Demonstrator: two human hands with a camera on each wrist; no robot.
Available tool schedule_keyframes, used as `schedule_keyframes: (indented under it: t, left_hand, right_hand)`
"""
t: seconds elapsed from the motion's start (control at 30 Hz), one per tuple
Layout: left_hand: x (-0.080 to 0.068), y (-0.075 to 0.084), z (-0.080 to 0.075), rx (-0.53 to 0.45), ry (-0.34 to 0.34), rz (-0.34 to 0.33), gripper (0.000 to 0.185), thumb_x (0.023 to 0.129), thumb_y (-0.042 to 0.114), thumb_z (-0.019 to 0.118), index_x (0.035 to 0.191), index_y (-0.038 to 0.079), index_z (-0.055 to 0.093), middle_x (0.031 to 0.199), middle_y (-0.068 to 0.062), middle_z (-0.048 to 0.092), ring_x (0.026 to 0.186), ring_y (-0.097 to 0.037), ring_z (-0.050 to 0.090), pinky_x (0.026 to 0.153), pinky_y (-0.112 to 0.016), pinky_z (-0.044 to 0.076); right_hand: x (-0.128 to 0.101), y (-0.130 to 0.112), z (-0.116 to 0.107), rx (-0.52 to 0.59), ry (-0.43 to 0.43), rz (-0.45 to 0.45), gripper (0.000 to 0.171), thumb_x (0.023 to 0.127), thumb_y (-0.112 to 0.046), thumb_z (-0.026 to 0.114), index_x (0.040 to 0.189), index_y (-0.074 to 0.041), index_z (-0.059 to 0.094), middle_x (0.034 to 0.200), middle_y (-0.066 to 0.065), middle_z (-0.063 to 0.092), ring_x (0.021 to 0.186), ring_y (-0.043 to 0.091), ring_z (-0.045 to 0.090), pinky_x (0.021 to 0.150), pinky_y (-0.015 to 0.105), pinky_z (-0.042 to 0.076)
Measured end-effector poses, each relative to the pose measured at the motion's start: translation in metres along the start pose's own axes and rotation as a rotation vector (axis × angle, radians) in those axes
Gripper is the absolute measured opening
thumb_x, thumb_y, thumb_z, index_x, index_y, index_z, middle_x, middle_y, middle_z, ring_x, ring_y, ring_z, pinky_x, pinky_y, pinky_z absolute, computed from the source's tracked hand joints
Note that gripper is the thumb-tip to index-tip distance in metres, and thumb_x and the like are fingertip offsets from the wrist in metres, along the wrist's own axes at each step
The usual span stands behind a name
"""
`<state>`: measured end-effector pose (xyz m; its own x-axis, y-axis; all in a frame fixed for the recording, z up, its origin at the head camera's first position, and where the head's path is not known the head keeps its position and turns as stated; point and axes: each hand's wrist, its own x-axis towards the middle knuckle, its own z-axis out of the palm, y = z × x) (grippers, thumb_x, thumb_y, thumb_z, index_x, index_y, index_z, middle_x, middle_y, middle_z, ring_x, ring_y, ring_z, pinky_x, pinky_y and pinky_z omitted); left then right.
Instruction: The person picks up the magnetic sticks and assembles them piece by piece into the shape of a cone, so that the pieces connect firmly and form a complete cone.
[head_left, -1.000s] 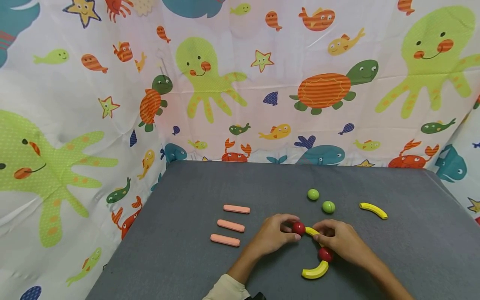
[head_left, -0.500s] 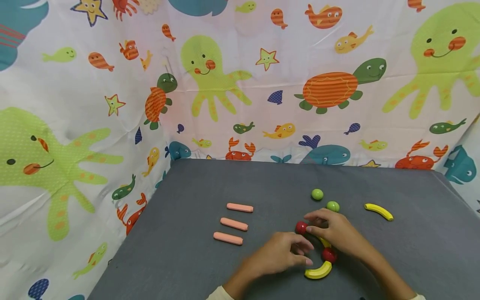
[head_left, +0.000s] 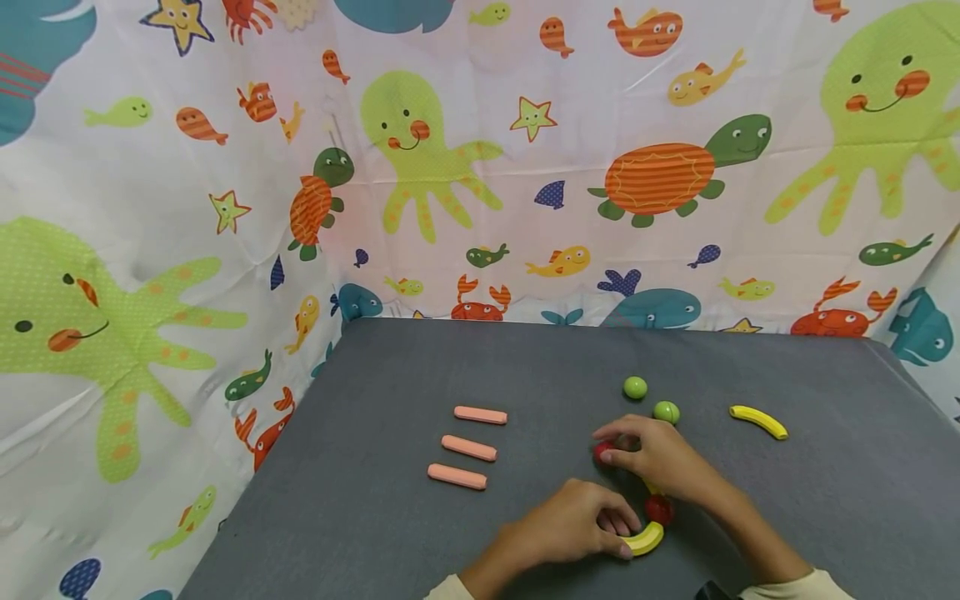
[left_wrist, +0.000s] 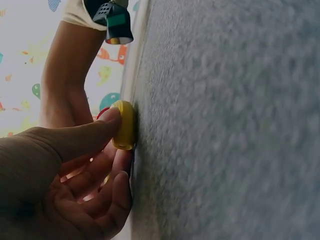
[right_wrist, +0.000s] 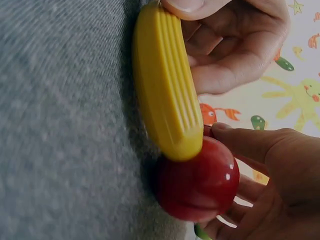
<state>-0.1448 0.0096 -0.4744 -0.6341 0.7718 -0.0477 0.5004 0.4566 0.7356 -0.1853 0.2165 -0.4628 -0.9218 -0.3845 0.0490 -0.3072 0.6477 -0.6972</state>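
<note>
Yellow curved, banana-like pieces and shiny red balls form a bent row on the grey table. My left hand (head_left: 573,525) pinches the near end of the closest yellow piece (head_left: 645,540), its thumb on the side in the left wrist view. That yellow piece (right_wrist: 167,85) shows ridges in the right wrist view, its other end against the near red ball (right_wrist: 197,180). At the row's far end, my right hand (head_left: 656,454) holds the far red ball (head_left: 602,451) between thumb and fingers. Another yellow piece (head_left: 651,488) is mostly hidden under the right hand.
Two green balls (head_left: 635,387) lie just beyond my right hand. A separate yellow curved piece (head_left: 759,422) rests to the right. On the left, three pink sticks (head_left: 468,447) lie roughly parallel. A sea-animal curtain (head_left: 450,167) stands behind the table (head_left: 390,375).
My left hand has left the far red ball and come nearer to take the closest yellow piece. My right hand has shifted from the middle yellow piece to the far red ball.
</note>
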Motion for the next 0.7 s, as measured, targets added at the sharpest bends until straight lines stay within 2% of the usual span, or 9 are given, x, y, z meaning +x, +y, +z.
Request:
schedule_keyframes:
  t: [0.2,0.33,0.53,0.7]
  left_hand:
    - [-0.004,-0.005,-0.009,-0.042,-0.014,-0.005,0.017,0.089,0.013,0.086,0.105,0.014,0.083,0.086,0.016,0.073,0.074,0.014,0.060,0.069,-0.010,0.051]
    - [-0.007,-0.009,-0.017,-0.013,-0.016,-0.016,0.015,0.090,0.013,0.085,0.105,0.016,0.085,0.090,0.018,0.073,0.079,0.014,0.060,0.071,-0.010,0.051]
    - [-0.008,-0.017,-0.029,0.043,0.019,-0.029,0.013,0.092,0.013,0.083,0.104,0.016,0.086,0.094,0.015,0.071,0.084,0.012,0.057,0.074,-0.011,0.050]
    - [-0.007,-0.022,-0.034,0.018,0.061,-0.073,0.007,0.094,0.019,0.083,0.099,0.016,0.086,0.091,0.016,0.068,0.083,0.009,0.054,0.074,-0.013,0.048]
  right_hand:
    - [-0.005,0.005,-0.004,0.017,0.033,0.053,0.026,0.097,-0.025,0.079,0.121,-0.013,0.078,0.109,0.000,0.075,0.078,0.009,0.065,0.065,0.026,0.053]
    - [-0.010,0.009,-0.008,0.015,0.043,0.085,0.026,0.097,-0.026,0.079,0.120,-0.013,0.078,0.107,0.000,0.073,0.073,0.010,0.060,0.061,0.026,0.050]
    - [-0.020,0.013,-0.015,0.013,0.049,0.129,0.027,0.097,-0.027,0.079,0.120,-0.014,0.079,0.097,-0.001,0.069,0.065,0.012,0.053,0.057,0.027,0.045]
    - [-0.029,0.018,-0.020,-0.005,0.058,0.146,0.027,0.097,-0.030,0.079,0.119,-0.014,0.080,0.089,-0.001,0.063,0.065,0.011,0.051,0.057,0.026,0.043]
